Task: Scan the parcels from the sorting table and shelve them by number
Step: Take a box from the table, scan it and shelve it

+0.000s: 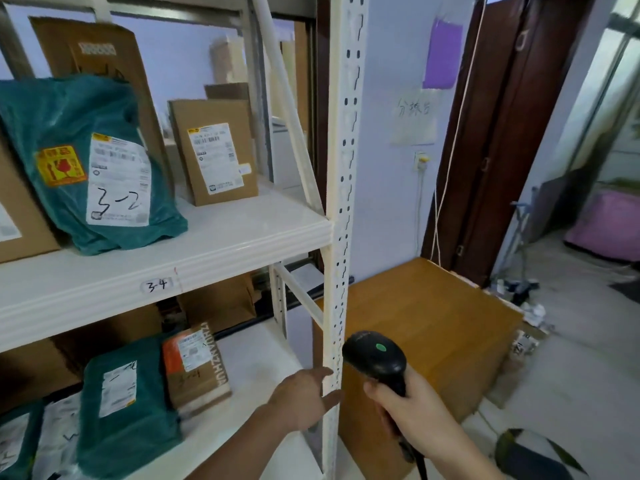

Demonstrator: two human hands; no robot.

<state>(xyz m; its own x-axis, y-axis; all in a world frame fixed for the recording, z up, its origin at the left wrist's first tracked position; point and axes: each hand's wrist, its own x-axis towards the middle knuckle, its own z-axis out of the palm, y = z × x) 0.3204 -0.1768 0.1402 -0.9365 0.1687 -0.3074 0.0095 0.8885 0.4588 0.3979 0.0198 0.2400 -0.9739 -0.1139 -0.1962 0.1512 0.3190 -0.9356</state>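
Low in the frame, near the middle: left hand (304, 398), fingers spread open and flat, holding nothing, fingertips just at the white shelf post (341, 202), maybe touching it, hard to tell. Just to the right of it: right hand (405, 407), fingers curled tight round the handle of a black scanner (375, 358). Scanner standing upright, long way running bottom to top, head tipped toward the upper left, green dot glowing on its top.

Upper left, on the white shelf (214, 233): a green bag parcel (62, 133) leaning back, long way up and down, white label with "3-2" written by hand, yellow sticker with red print beside it. To its right, a brown box (214, 150) standing on end, printed label facing out, words too small to read. Small tag on the shelf edge: "3-4".

Lower left, on the shelf below: another green bag (121, 417) lying back with a white label, and next to it a small box (197, 365) with an orange patch and "ZHUANZHUAN" printed along its side, tilted.

Right of the post: a wooden table (450, 327), bare on top. On the wall above it, a purple paper (443, 53) and a white paper (414, 119) with faint writing.
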